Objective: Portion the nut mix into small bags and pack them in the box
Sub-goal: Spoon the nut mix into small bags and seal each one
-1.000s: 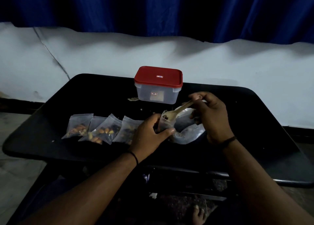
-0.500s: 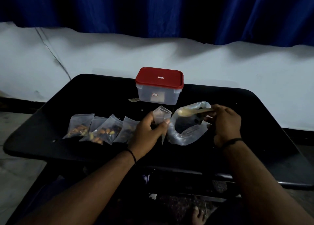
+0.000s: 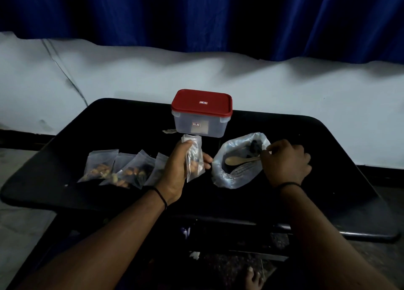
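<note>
my right hand (image 3: 285,161) has carried the pale wooden spoon (image 3: 241,160) back into the open clear bulk bag (image 3: 227,178), pinching its handle; my left hand (image 3: 178,169) grips the upright, partly filled small clear pouch (image 3: 194,156), so another scoop looks due.

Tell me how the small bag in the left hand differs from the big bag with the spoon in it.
The small bag is narrow and held upright off the table by the left hand; the big bag is wide and slumps on the table. The small bag's top looks pinched together; the big bag's mouth gapes open, with the wooden spoon lying in it, held by the right hand. Both are clear plastic.
</note>
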Available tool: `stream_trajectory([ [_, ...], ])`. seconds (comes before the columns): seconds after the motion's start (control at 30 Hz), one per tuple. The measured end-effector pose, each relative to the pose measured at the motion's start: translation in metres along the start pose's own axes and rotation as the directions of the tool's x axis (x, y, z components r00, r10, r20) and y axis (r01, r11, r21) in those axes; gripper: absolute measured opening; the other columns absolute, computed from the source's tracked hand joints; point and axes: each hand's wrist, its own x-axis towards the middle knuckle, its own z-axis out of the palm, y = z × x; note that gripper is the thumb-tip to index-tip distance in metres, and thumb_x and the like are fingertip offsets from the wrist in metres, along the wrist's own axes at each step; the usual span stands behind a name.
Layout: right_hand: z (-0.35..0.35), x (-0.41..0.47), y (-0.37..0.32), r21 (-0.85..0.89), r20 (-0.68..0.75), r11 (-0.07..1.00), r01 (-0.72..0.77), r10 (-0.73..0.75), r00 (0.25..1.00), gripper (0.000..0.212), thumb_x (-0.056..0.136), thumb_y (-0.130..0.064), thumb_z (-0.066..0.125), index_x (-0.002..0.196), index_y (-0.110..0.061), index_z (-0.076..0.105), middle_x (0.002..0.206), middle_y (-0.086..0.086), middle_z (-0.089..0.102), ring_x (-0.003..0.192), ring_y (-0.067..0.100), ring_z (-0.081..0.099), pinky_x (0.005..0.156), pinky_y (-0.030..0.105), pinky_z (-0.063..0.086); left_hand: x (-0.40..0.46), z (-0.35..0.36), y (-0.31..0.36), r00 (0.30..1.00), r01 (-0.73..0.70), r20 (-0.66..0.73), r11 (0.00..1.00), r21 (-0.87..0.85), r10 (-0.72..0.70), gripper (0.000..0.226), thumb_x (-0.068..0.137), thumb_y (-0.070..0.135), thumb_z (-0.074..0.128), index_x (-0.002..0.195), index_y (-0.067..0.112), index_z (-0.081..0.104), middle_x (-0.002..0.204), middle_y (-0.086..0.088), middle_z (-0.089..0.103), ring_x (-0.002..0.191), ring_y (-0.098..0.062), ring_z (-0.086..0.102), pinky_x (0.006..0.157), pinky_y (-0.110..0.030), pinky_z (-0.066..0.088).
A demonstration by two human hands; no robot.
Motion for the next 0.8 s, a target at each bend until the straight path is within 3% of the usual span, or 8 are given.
stream_trajectory([
  [0.1,-0.001,-0.011,-0.014,0.09,-0.174,0.952,0.292,-0.274,0.946,0.013,0.084,-0.033,0.064,0.091,-0.023,0.069,0.103,0.009,0.063,0.101,0.035,0.056,0.082,0.041,0.047,-0.005,0.004,0.005,0.999,-0.045,0.012,0.999,0.027,0.045,0.062,0.089,0.049,0.04,0.112,-0.007,0.057,0.081,-0.018,0.067,0.068,-0.024,0.062,0.069,-0.03,0.054],
  [0.13,0.0,-0.015,-0.019,0.149,-0.153,0.903,0.402,-0.381,0.912,0.011,0.084,-0.032,0.064,0.085,-0.022,0.069,0.093,0.005,0.066,0.091,0.03,0.061,0.074,0.038,0.05,-0.005,0.005,0.005,0.998,-0.055,0.008,0.998,0.024,0.055,0.061,0.09,0.047,0.04,0.115,-0.007,0.055,0.079,-0.019,0.066,0.065,-0.024,0.062,0.066,-0.029,0.054],
  [0.2,0.004,-0.027,-0.027,0.212,0.03,0.823,0.527,-0.544,0.838,0.017,0.084,-0.039,0.063,0.08,-0.023,0.067,0.08,-0.003,0.069,0.078,0.018,0.066,0.066,0.032,0.051,-0.005,0.007,0.007,0.998,-0.062,-0.004,0.998,0.003,0.062,0.054,0.097,0.043,0.04,0.114,-0.007,0.055,0.075,-0.017,0.064,0.062,-0.021,0.061,0.062,-0.028,0.053],
  [0.27,0.013,-0.038,-0.034,0.116,0.206,0.766,0.632,-0.641,0.739,0.032,0.081,-0.057,0.059,0.085,-0.026,0.067,0.08,-0.005,0.07,0.078,0.015,0.066,0.069,0.032,0.052,-0.006,0.006,0.008,0.998,-0.06,-0.015,0.998,-0.019,0.06,0.045,0.1,0.038,0.038,0.108,-0.003,0.055,0.069,-0.014,0.061,0.06,-0.018,0.06,0.061,-0.027,0.052],
  [0.4,0.019,-0.037,-0.035,0.0,0.305,0.73,0.684,-0.651,0.695,0.054,0.071,-0.075,0.055,0.094,-0.028,0.065,0.088,-0.006,0.069,0.085,0.015,0.064,0.076,0.034,0.051,-0.005,0.002,0.008,0.998,-0.058,-0.016,0.997,0.056,0.059,0.049,0.097,0.044,0.044,0.11,-0.002,0.053,0.067,-0.012,0.06,0.059,-0.019,0.059,0.059,-0.026,0.052],
  [0.53,0.016,-0.028,-0.026,-0.031,0.383,0.716,0.698,-0.636,0.67,0.041,0.07,-0.063,0.072,0.093,-0.031,0.061,0.094,-0.006,0.069,0.093,0.018,0.063,0.078,0.034,0.05,-0.003,0.001,0.012,0.996,-0.055,-0.066,0.995,0.078,0.061,0.048,0.101,0.042,0.035,0.102,0.001,0.06,0.07,-0.009,0.064,0.059,-0.019,0.058,0.059,-0.029,0.05],
  [0.73,0.012,-0.017,-0.018,-0.118,0.338,0.725,0.679,-0.614,0.714,0.035,0.074,-0.05,0.073,0.102,-0.03,0.064,0.1,-0.005,0.069,0.101,0.022,0.061,0.083,0.038,0.051,0.001,-0.004,0.017,0.999,-0.045,-0.02,0.99,0.135,0.048,0.05,0.103,0.043,0.035,0.092,0.003,0.063,0.072,-0.007,0.068,0.059,-0.016,0.064,0.061,-0.029,0.053],
  [0.8,0.01,-0.015,-0.018,-0.058,0.281,0.739,0.671,-0.633,0.721,0.033,0.073,-0.05,0.071,0.099,-0.03,0.067,0.096,-0.006,0.069,0.095,0.02,0.063,0.079,0.038,0.053,-0.002,-0.004,0.017,0.999,-0.032,-0.017,0.989,0.147,0.035,0.057,0.104,0.046,0.028,0.101,0.003,0.066,0.078,-0.01,0.069,0.063,-0.018,0.065,0.061,-0.029,0.054],
])
